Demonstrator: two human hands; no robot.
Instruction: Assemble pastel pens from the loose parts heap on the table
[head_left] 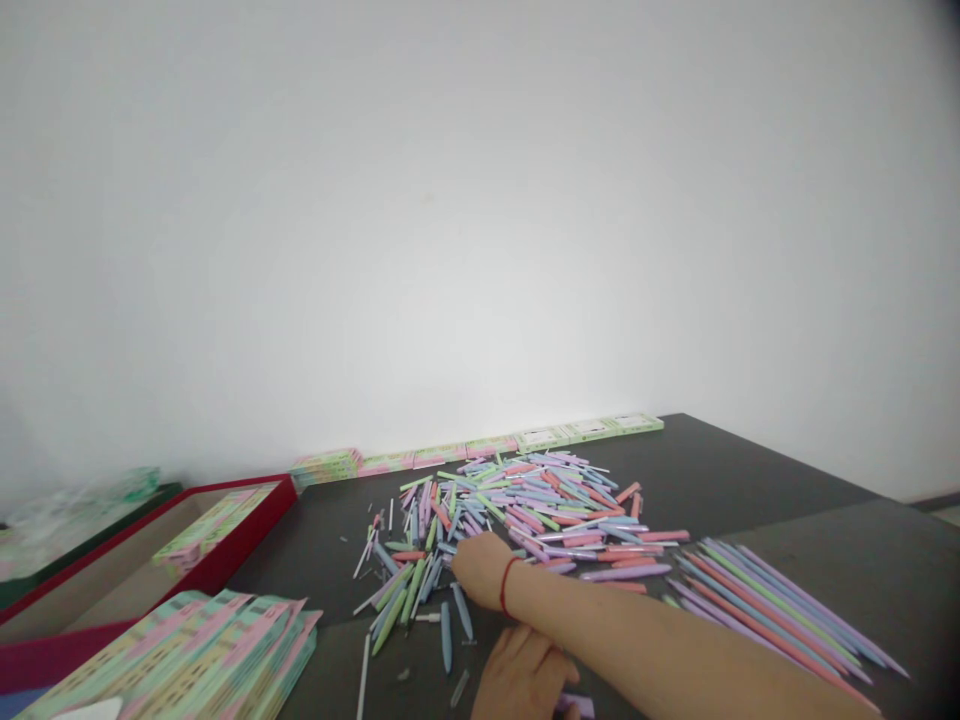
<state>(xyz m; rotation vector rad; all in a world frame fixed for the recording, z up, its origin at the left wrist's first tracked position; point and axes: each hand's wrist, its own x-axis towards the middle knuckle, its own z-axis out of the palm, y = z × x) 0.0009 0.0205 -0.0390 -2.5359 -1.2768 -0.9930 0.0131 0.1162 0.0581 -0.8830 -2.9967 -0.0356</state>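
My right hand reaches across from the right, a red cord on its wrist, to the near edge of a heap of pastel pen parts. Its fingers curl down, and whatever they hold is hidden behind the hand. Below it, at the bottom edge, my left hand is closed, fingers bent towards the thumb, with a purple pen barrel showing beside the thumb. Blue barrels and green barrels lie left of the hands. Under my right forearm runs a row of long tapered pens.
Printed card packs are fanned at the front left. Behind them stands a red box holding more packs, with clear plastic wrap beyond. Flat packs line the wall. Thin white tubes and clear bits lie on the dark table.
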